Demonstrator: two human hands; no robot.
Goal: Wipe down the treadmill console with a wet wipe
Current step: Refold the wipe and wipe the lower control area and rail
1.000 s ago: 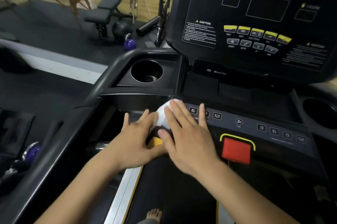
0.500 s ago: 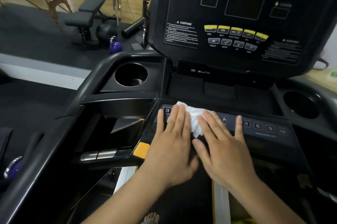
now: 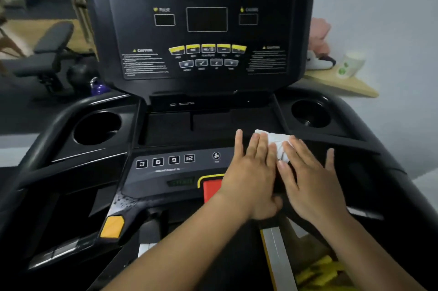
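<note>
The black treadmill console (image 3: 206,29) fills the upper middle of the head view, with dark display windows and yellow buttons. Below it runs a grey button strip (image 3: 166,162) with number keys and a fan key. A crumpled white wet wipe (image 3: 277,141) lies on the right part of that strip. My left hand (image 3: 251,172) and my right hand (image 3: 308,177) lie flat side by side, fingers spread, pressing the wipe down. The wipe shows only between and beyond my fingers. My left wrist partly covers the red stop button (image 3: 212,187).
Round cup holders sit at the left (image 3: 97,128) and right (image 3: 310,114) of the console. An orange handle pad (image 3: 112,226) is at lower left. A wooden shelf (image 3: 341,84) with a white cup stands at the right; a weight bench (image 3: 47,53) stands at the left.
Both hands have slid the wipe rightward along the button strip, from its left number keys to its right part. The left keys and fan key are now uncovered. The view swung right.
</note>
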